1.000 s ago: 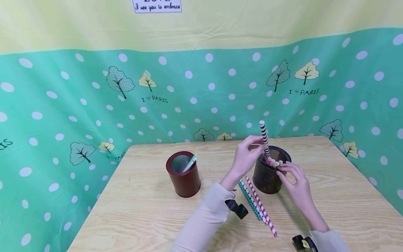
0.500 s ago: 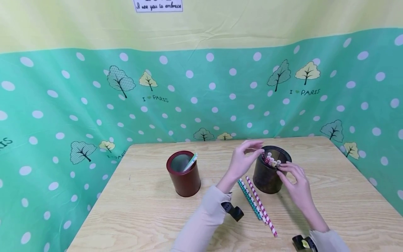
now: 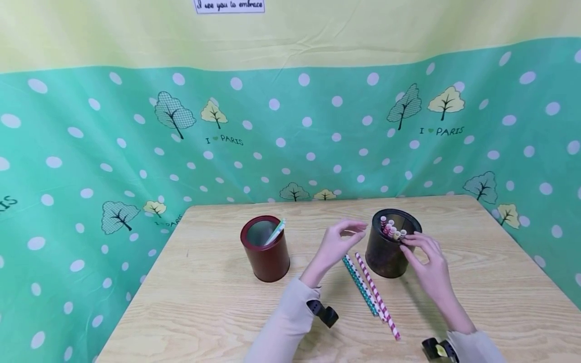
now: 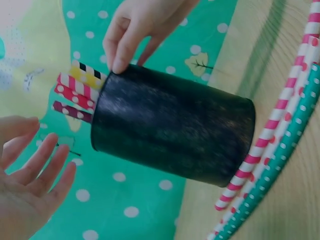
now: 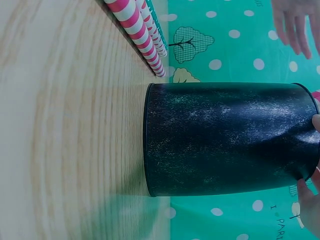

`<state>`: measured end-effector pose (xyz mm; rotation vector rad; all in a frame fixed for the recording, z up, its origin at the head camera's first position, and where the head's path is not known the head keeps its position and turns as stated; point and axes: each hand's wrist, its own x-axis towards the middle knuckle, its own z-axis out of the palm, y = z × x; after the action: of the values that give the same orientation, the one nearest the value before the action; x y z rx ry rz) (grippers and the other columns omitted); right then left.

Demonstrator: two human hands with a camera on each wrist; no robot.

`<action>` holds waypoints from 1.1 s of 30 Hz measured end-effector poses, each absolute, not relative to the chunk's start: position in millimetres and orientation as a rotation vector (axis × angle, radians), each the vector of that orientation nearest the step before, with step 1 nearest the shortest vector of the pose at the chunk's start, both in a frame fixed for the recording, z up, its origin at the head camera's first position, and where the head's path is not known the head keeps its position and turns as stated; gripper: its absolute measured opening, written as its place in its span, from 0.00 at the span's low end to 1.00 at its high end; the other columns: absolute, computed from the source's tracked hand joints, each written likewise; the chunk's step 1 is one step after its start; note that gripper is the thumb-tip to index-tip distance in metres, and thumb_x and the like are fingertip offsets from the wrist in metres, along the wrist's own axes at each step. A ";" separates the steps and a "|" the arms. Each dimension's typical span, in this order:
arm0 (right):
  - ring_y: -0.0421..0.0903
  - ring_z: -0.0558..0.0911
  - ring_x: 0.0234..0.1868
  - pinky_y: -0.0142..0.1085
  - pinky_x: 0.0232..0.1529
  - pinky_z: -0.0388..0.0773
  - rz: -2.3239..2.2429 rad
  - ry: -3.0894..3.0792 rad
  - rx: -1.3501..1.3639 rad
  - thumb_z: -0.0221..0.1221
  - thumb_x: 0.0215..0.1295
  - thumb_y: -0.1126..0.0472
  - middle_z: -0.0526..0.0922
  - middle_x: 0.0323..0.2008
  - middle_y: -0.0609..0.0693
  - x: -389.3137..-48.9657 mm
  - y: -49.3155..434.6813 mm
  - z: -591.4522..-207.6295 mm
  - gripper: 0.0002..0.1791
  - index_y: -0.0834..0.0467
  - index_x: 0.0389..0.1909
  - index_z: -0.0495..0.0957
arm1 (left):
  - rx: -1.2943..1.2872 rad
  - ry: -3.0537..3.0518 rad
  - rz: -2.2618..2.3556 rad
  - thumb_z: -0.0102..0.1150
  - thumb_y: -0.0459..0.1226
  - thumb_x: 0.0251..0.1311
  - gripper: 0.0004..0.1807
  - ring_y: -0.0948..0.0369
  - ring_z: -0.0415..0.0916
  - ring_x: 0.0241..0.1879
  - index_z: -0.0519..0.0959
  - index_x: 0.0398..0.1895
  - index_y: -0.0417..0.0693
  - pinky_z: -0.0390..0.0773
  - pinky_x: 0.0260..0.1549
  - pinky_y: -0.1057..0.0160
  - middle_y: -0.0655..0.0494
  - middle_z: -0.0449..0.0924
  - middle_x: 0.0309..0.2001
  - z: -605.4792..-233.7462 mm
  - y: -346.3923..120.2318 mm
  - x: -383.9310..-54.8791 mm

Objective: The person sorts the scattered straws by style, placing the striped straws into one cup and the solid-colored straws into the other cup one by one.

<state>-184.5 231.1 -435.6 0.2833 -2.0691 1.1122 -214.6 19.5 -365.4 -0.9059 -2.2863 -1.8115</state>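
A dark cup [image 3: 386, 257] stands on the wooden table [image 3: 218, 302], with several patterned paper straws [image 3: 391, 228] upright inside it. My right hand [image 3: 410, 241] holds the cup at its near right rim, fingertips [image 4: 119, 61] on the edge and thumb on the side. To the left of the cup my left hand [image 3: 356, 231] hovers with relaxed fingers, holding nothing and apart from the cup. Just below it lie a teal dotted straw [image 3: 360, 287], a white dotted one and a pink striped straw [image 3: 379, 298], side by side on the table.
A red cup [image 3: 265, 252] with one pale straw [image 3: 275, 232] in it stands at the left of the table. A green dotted cloth [image 3: 91, 166] hangs behind and around the table. A wrist camera is strapped on each sleeve.
The black-and-white striped straw that my left hand held above the dark cup has gone down into it. The left hand let go and drew back left and down. The right hand stayed.
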 end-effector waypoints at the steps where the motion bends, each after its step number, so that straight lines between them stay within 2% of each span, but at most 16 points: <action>1: 0.40 0.68 0.51 0.23 0.55 0.55 1.115 -2.067 0.282 0.62 0.44 0.76 0.77 0.37 0.56 -184.5 231.1 -435.4 0.11 0.66 0.33 0.79 | -0.911 -2.307 -1.805 0.53 0.28 0.55 0.12 0.50 0.75 0.41 0.75 0.43 0.30 0.73 0.43 0.63 0.40 0.77 0.41 -369.4 19.1 -216.3; 8: 0.38 0.67 0.52 0.23 0.55 0.55 1.110 -2.075 0.282 0.62 0.45 0.76 0.78 0.37 0.55 -184.9 231.4 -435.7 0.11 0.66 0.32 0.79 | -0.966 -2.444 -1.752 0.54 0.32 0.55 0.11 0.60 0.76 0.40 0.77 0.42 0.37 0.72 0.39 0.70 0.48 0.78 0.42 -407.5 15.9 -232.6; 18: 0.36 0.67 0.52 0.22 0.55 0.55 1.089 -2.071 0.303 0.62 0.46 0.75 0.78 0.37 0.53 -184.0 231.9 -434.5 0.10 0.66 0.33 0.78 | -1.094 -2.597 -1.617 0.55 0.34 0.55 0.12 0.69 0.73 0.37 0.78 0.42 0.41 0.72 0.37 0.71 0.53 0.78 0.40 -427.8 6.5 -236.9; 25: 0.34 0.66 0.53 0.22 0.55 0.55 1.078 -2.066 0.318 0.62 0.45 0.75 0.77 0.38 0.50 -184.5 232.4 -434.9 0.11 0.66 0.33 0.78 | -1.142 -2.690 -1.495 0.54 0.34 0.55 0.11 0.69 0.73 0.38 0.78 0.42 0.43 0.73 0.41 0.65 0.55 0.79 0.40 -434.7 3.5 -237.0; 28: 0.34 0.66 0.53 0.22 0.55 0.55 1.073 -2.064 0.318 0.62 0.45 0.76 0.77 0.38 0.49 -184.8 232.7 -435.5 0.11 0.66 0.33 0.78 | -1.177 -2.721 -1.427 0.54 0.34 0.56 0.12 0.67 0.73 0.40 0.78 0.43 0.44 0.72 0.43 0.65 0.56 0.78 0.41 -438.5 3.1 -237.4; 33: 0.36 0.67 0.53 0.23 0.55 0.55 1.082 -2.049 0.337 0.62 0.44 0.76 0.78 0.38 0.52 -185.7 233.6 -437.3 0.11 0.66 0.33 0.78 | -1.211 -2.780 -1.359 0.56 0.34 0.55 0.13 0.65 0.72 0.45 0.78 0.44 0.44 0.69 0.47 0.67 0.55 0.77 0.44 -441.6 1.2 -236.8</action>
<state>-185.7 233.6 -437.3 0.3367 -2.0491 1.0816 -236.8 1.2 -441.6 -1.2109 -2.7801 -1.3587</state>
